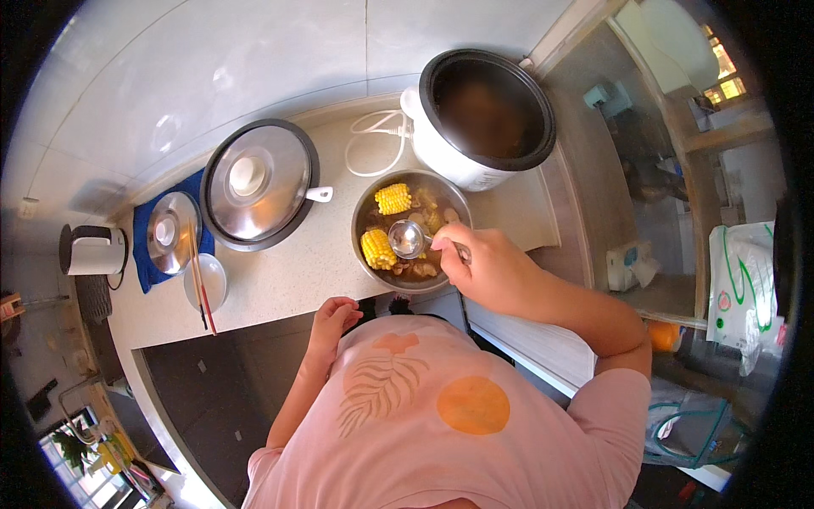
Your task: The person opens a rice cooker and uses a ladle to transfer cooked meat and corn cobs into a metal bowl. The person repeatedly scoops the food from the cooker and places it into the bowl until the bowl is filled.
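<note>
My right hand (485, 265) is closed round the handle of a metal ladle (408, 240). The ladle's round bowl is over the stainless steel pot (359, 254); whether it touches the food is hard to tell. Two yellow corn pieces (393, 199) stick up from brown broth, among pale chunks that look like meat. At the counter's front edge, close to my body, my left hand (335, 325) has its fingers curled in, with nothing visible in them.
Behind the pot stands a white rice cooker (441, 157), lid off, its inside blurred. To the left are a large lid (254, 204), a smaller lid (170, 242) on a blue cloth, and a white bowl (218, 288) with chopsticks (201, 284) across it. A white cord (360, 174) loops beside the cooker.
</note>
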The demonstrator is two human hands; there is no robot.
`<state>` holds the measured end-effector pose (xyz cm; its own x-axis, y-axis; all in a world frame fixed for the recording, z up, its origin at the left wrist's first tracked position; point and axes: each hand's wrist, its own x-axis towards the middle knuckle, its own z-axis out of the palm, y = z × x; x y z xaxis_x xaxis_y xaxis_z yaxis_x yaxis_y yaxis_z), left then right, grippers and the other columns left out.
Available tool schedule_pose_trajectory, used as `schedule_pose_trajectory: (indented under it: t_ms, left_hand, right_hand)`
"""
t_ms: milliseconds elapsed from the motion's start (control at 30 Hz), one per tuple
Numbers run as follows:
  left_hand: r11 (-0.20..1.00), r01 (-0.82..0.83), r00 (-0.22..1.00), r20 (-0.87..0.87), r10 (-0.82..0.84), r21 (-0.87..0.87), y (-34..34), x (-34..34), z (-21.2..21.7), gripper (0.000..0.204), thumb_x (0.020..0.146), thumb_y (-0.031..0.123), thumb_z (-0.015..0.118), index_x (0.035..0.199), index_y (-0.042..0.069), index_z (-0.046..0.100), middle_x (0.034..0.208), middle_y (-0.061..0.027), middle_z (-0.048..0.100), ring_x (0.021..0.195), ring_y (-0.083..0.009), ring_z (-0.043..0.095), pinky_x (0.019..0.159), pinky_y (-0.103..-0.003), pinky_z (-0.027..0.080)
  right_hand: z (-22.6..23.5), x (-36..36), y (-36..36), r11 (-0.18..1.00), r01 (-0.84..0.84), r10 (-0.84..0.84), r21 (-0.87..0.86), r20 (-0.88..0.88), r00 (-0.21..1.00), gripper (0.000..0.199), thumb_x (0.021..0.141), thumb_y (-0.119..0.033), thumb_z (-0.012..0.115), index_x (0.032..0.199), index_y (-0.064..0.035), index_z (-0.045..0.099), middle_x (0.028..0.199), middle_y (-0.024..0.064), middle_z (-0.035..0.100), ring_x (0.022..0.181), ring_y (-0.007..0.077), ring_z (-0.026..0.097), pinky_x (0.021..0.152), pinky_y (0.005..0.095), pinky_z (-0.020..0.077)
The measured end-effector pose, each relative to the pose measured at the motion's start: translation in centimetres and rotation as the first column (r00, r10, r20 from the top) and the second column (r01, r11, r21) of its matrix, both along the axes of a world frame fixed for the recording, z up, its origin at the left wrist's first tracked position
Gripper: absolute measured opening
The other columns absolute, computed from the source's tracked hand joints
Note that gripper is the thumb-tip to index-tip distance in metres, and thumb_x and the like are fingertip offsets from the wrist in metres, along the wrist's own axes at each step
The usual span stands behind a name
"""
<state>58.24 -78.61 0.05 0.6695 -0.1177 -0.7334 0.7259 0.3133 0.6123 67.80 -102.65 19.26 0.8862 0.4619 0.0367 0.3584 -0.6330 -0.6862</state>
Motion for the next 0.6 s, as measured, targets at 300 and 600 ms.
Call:
schedule_pose_trajectory:
  t_ms: [300,600]
  left_hand:
    - [0.999,-0.031,1.000,-0.005,0.031,0.015,0.3,0.2,0.0,0.011,0.083,0.009,0.047,0.092,0.003,0.050,0.086,-0.0059,0.056,0.077,-0.0152,0.056,0.073,-0.026,0.046]
    - [0.966,0.255,0.967,0.005,-0.255,-0.046,-2.1,2.2,0.2,0.020,0.087,0.018,0.045,0.096,0.002,0.051,0.086,-0.0063,0.056,0.076,-0.0141,0.056,0.072,-0.025,0.045]
  right_hand:
    - [-0.8,-2.3,-1.3,0.944,-0.255,0.303,-0.211,0.238,0.923,0.019,0.072,-0.004,0.054,0.091,-0.0027,0.050,0.059,0.0117,0.051,0.055,0.0273,0.053,0.050,0.0358,0.0427]
    - [0.5,0.0,-6.8,0.661,0.647,-0.354,0.381,-0.601,0.716,0.026,0.091,-0.021,0.036,0.097,-0.0009,0.052,0.059,0.0070,0.053,0.053,0.0107,0.049,0.050,0.0224,0.0401]
